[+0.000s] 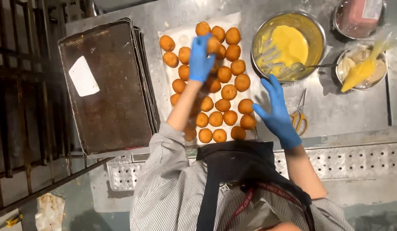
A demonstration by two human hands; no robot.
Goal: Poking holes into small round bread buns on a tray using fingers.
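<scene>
— While my left hand (pixel 201 57) curls its fingers around one golden ball (pixel 214 44), upper middle of the frame, where's the other?
— My right hand (pixel 276 112) is open, fingers spread, at the lined tray's (pixel 175 36) right edge, holding nothing. I'd judge we're mid pick-up.
— And the next move?
— It calls for a gentle lift clear of the close-packed neighbours, I think. The bowl of yellow batter (pixel 321 32) sits upper right.
</scene>
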